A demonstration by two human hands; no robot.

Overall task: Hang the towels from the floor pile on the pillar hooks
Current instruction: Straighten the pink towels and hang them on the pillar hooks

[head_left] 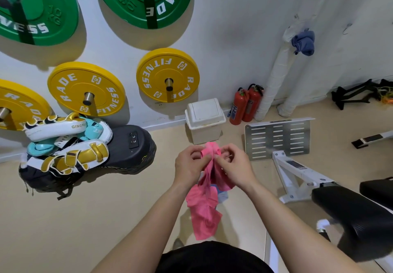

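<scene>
Hands (191,165) (232,166) side by side at chest height, each grip pinched on pink towel (205,204).

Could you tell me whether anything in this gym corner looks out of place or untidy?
Yes: the blue towel on the wrapped pipe hangs bunched in a wad rather than spread, and boxing pads lie heaped untidily on a black cushion by the wall.

One wide-angle view, worn on the head, looks steeply down and forward over the person's own forearms to the beige floor (106,219). It faces the white wall (234,28) hung with green and yellow weight plates, whose lines bow at the frame edges. Nearest to the lens are the forearms; the wall's foot lies farther off.
</scene>
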